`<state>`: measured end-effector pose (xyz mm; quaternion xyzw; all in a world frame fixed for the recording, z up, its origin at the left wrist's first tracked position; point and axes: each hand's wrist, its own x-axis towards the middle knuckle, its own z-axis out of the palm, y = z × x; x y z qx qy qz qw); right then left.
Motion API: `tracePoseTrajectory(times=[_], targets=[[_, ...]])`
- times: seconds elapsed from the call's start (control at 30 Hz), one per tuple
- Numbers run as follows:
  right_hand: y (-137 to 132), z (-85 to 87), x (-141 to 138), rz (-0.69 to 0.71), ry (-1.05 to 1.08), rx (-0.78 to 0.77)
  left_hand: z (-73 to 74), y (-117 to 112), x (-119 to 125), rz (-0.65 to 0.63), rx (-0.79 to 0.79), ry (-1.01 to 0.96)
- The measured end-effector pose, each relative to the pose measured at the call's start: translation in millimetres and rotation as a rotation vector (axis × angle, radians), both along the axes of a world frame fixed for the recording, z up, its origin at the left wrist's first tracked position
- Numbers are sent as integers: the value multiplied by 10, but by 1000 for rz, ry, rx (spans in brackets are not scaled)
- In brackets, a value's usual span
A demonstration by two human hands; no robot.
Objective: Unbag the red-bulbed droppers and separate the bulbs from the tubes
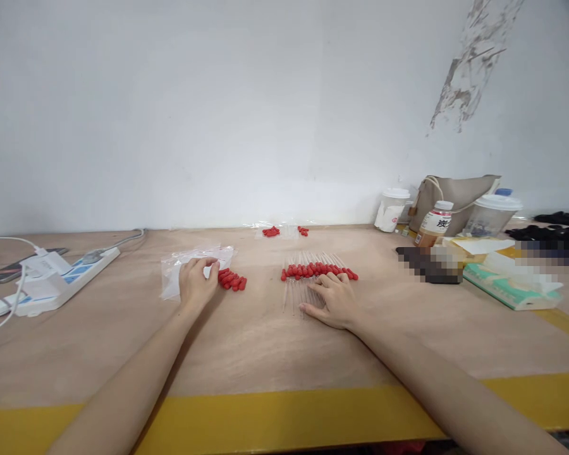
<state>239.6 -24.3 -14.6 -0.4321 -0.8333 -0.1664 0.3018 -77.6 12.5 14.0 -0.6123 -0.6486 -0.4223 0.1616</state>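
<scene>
My left hand point(198, 281) has its fingers curled over a clear plastic zip bag point(173, 278), thumb and forefinger closed at the bag's edge. A small heap of red rubber-bulb ends point(233, 280) lies right beside the thumb, partly at the bag's mouth. To the right, a row of thin clear droppers with red bulbs point(308, 270) is spread on the table, their stems pointing both away from and towards me. My right hand point(334, 300) rests over the near stems at the right half of the row, fingers apart, fingertips close to the bulbs.
By the wall lie more red-bulbed droppers in clear wrapping point(271, 232). A white power strip point(71, 278) with chargers is at left. At right stand a paper cup point(392, 210), a drink bottle point(435, 224), a grey bag point(459, 193), a lidded cup point(493, 215) and a tissue pack point(507, 287).
</scene>
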Motion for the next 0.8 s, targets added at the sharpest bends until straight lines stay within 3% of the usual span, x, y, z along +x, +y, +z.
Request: tracePoseTrajectory(times=[0.1,0.2,0.27,0.47,0.67,0.8], targets=[[11,12,11,11,35,25,22,-88,271,-135,-14,119],[41,14,43,-19,121,45,33,-116,606,-350,-169,235],[69,10,83,-53,190,51,41,-82,818,-418,-265,281],[119,3,215,-106,321,41,58,156,1189,-355,-498,245],[103,25,212,-118,340,30,-46,286,1223,-316,-603,157],[104,6,202,-109,337,37,-24,220,1181,-252,-545,103]])
